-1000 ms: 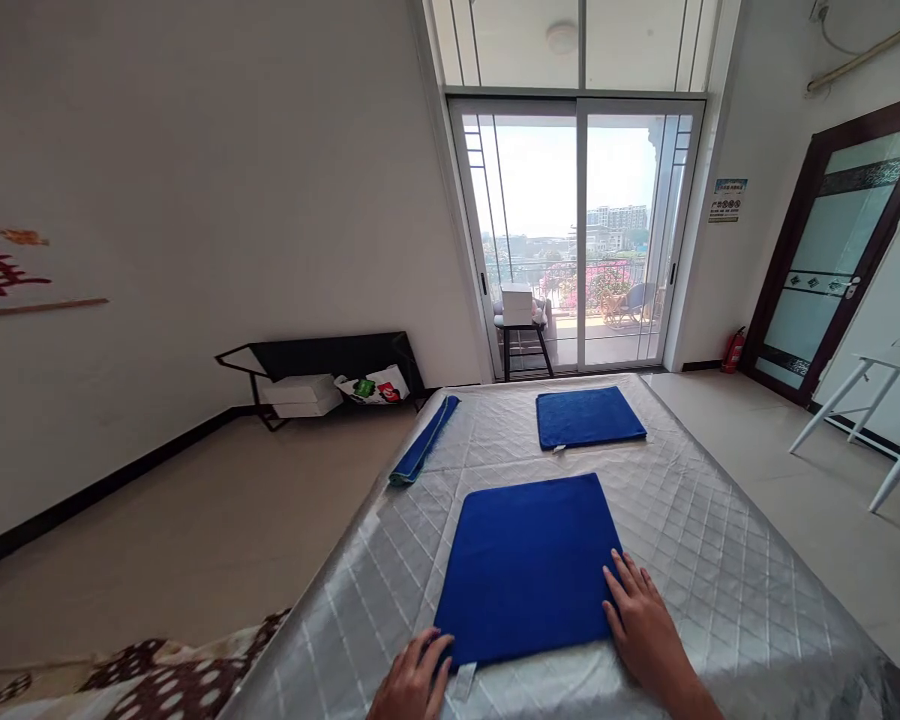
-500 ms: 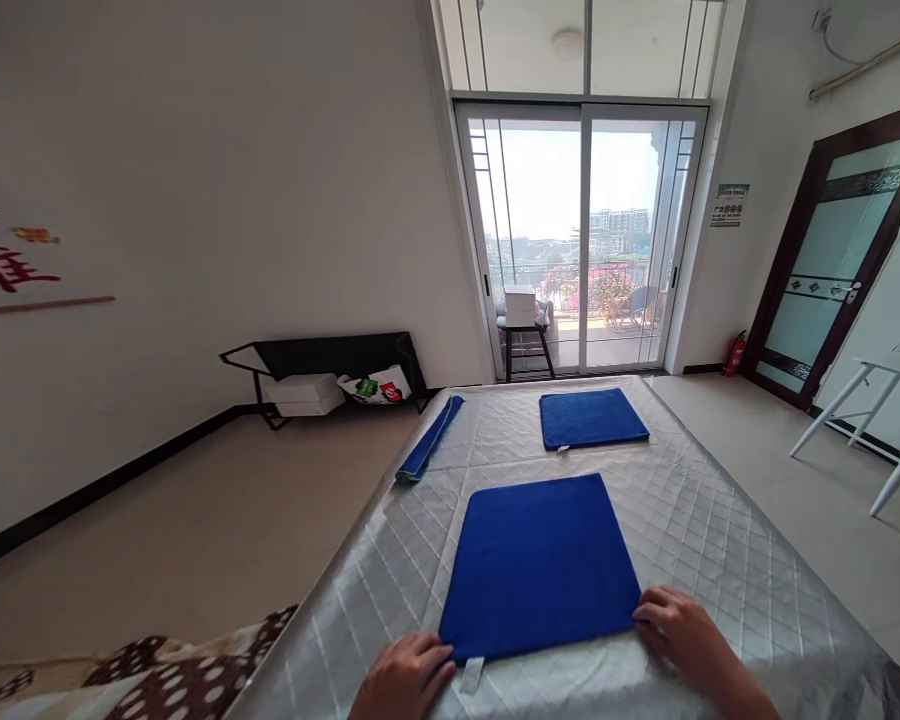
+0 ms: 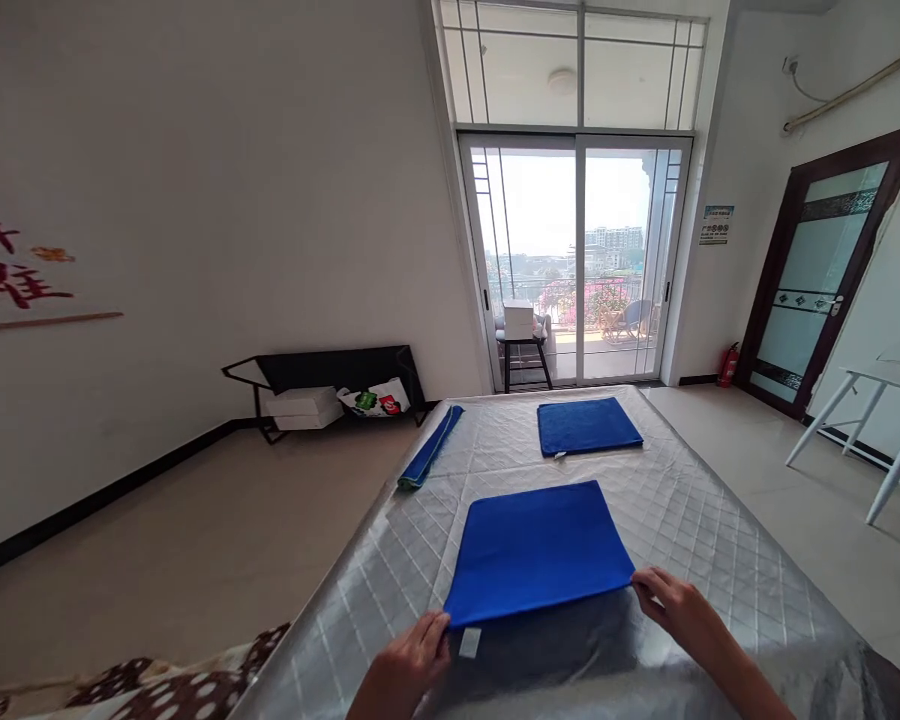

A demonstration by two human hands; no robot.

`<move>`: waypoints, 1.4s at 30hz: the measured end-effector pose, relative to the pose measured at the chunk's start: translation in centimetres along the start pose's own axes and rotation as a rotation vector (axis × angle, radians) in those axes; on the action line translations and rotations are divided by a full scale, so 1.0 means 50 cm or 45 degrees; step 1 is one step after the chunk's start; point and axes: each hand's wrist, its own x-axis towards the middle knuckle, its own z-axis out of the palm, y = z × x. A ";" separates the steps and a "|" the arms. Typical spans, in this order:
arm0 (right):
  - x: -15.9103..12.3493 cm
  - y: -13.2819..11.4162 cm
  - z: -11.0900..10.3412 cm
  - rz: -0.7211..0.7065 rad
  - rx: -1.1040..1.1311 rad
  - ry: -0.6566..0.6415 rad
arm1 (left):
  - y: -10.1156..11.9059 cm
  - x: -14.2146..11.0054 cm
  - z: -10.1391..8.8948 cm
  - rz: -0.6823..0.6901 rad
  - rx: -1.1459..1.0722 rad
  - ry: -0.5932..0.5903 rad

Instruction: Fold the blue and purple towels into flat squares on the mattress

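Note:
A blue folded cloth (image 3: 536, 550) lies in front of me, its near edge raised off the silver quilted cover (image 3: 690, 530). My left hand (image 3: 411, 655) pinches the near left corner, beside a small white tag (image 3: 470, 643). At the near right corner, my right hand (image 3: 671, 598) grips the same cloth between thumb and fingers. Farther back lies another folded blue cloth (image 3: 589, 426), flat and apart from both hands. A narrow rolled or folded blue cloth (image 3: 431, 448) with a green edge rests along the left side of the cover.
A brown and white dotted blanket (image 3: 187, 690) is at the lower left. Beyond stand a black rack (image 3: 337, 370) with white boxes (image 3: 302, 408), a stool (image 3: 525, 360) at the sliding glass door, a fire extinguisher (image 3: 728, 365) and a white table (image 3: 881, 380) on the right.
My right hand has moved from lying on the cloth's right side to its near right corner. Both hands have taken hold of the near corners and lifted that edge.

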 end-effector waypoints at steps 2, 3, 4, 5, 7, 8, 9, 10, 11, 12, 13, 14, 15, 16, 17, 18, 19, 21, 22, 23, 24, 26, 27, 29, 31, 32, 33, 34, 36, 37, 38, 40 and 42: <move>0.012 0.000 -0.021 -0.036 0.017 0.072 | 0.001 0.018 -0.019 0.052 -0.002 0.039; 0.018 0.001 -0.033 -0.062 0.016 0.104 | 0.003 0.029 -0.031 0.079 -0.018 0.038; 0.024 0.001 -0.044 -0.093 0.011 0.129 | 0.005 0.041 -0.045 0.087 -0.048 0.030; 0.030 0.002 -0.057 -0.124 0.001 0.149 | 0.007 0.054 -0.058 0.084 -0.085 0.022; 0.042 0.004 -0.084 -0.167 -0.029 0.184 | 0.010 0.081 -0.083 0.051 -0.163 0.032; 0.049 0.005 -0.099 -0.177 -0.045 0.199 | 0.011 0.096 -0.094 0.027 -0.200 0.047; 0.056 0.006 -0.115 -0.178 -0.063 0.214 | 0.010 0.112 -0.106 0.003 -0.234 0.061; 0.063 0.008 -0.132 -0.173 -0.083 0.233 | 0.009 0.128 -0.117 -0.014 -0.269 0.072; 0.072 0.010 -0.149 -0.164 -0.105 0.250 | 0.007 0.146 -0.129 -0.025 -0.303 0.078; 0.081 0.013 -0.167 -0.161 -0.126 0.271 | 0.005 0.165 -0.141 -0.031 -0.336 0.081; 0.091 0.018 -0.184 -0.162 -0.146 0.298 | 0.004 0.185 -0.155 -0.036 -0.366 0.077; 0.102 0.023 -0.201 -0.166 -0.165 0.331 | 0.002 0.208 -0.169 -0.033 -0.393 0.070; 0.113 0.030 -0.217 -0.172 -0.182 0.367 | 0.001 0.233 -0.183 -0.027 -0.414 0.058; 0.126 0.038 -0.231 -0.176 -0.196 0.400 | 0.000 0.259 -0.196 -0.013 -0.434 0.044; 0.139 0.047 -0.244 -0.171 -0.210 0.423 | 0.000 0.287 -0.207 0.007 -0.457 0.026; 0.153 0.059 -0.255 -0.156 -0.223 0.435 | 0.000 0.317 -0.215 0.033 -0.489 0.004; 0.168 0.072 -0.263 -0.133 -0.233 0.435 | 0.000 0.348 -0.218 0.059 -0.529 -0.025; 0.204 0.106 -0.275 -0.094 -0.235 0.411 | -0.001 0.411 -0.210 0.088 -0.624 -0.116; 0.225 0.126 -0.278 -0.082 -0.228 0.394 | -0.002 0.443 -0.199 0.090 -0.676 -0.178; 0.247 0.148 -0.279 -0.076 -0.218 0.377 | -0.003 0.475 -0.184 0.079 -0.726 -0.252; 0.271 0.171 -0.279 -0.074 -0.209 0.356 | -0.005 0.508 -0.166 0.058 -0.772 -0.327; 0.326 0.216 -0.277 -0.066 -0.206 0.302 | -0.010 0.575 -0.125 0.008 -0.827 -0.444; 0.356 0.237 -0.277 -0.055 -0.213 0.270 | -0.012 0.611 -0.105 -0.013 -0.826 -0.471; 0.423 0.276 -0.281 -0.022 -0.248 0.221 | -0.017 0.687 -0.069 -0.042 -0.762 -0.454; 0.496 0.310 -0.290 0.021 -0.303 0.209 | -0.021 0.767 -0.042 -0.054 -0.624 -0.332; 0.534 0.325 -0.296 0.050 -0.329 0.220 | -0.023 0.807 -0.031 -0.063 -0.547 -0.250; 0.571 0.340 -0.301 0.086 -0.350 0.242 | -0.024 0.846 -0.020 -0.074 -0.474 -0.169; 0.608 0.355 -0.304 0.129 -0.362 0.274 | -0.025 0.881 -0.008 -0.089 -0.411 -0.095; 0.670 0.385 -0.303 0.218 -0.366 0.355 | -0.026 0.940 0.021 -0.126 -0.327 -0.002; 0.694 0.401 -0.296 0.254 -0.361 0.389 | -0.026 0.960 0.040 -0.141 -0.305 0.019; 0.711 0.418 -0.285 0.284 -0.355 0.412 | -0.025 0.973 0.062 -0.152 -0.281 0.035; 0.722 0.449 -0.247 0.329 -0.341 0.417 | -0.022 0.973 0.115 -0.164 -0.243 0.040; 0.703 0.478 -0.194 0.373 -0.320 0.383 | -0.014 0.937 0.178 -0.166 -0.217 0.015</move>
